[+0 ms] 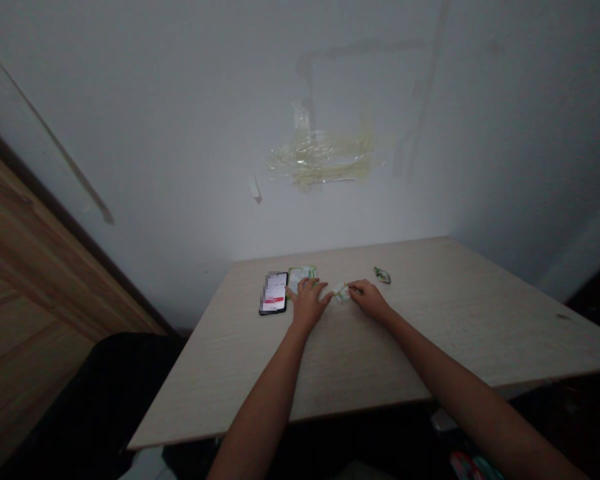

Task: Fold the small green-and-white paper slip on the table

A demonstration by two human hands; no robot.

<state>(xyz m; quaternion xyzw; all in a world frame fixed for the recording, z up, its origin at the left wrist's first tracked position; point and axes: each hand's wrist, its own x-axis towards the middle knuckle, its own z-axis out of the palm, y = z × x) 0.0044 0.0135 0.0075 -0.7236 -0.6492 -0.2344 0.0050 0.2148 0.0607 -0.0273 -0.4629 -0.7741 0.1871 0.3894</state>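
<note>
A small pale green-and-white piece [341, 292] lies on the table between my hands. My right hand [369, 299] pinches its right edge with the fingertips. My left hand [309, 301] is spread, palm down, with its thumb near the left end of that piece. Partly under the left fingers is a flat green-and-white packet [301, 274]. A phone [274, 294] with a lit screen lies just left of the left hand. Beyond the right hand, a small crumpled green item [381, 275] rests on the table.
The light wooden table [220, 373] meets a grey wall [180, 133] at its back edge. Clear tape [325, 160] sticks to the wall. A dark shape [115, 393] stands left of the table, beside wooden panelling [40, 287].
</note>
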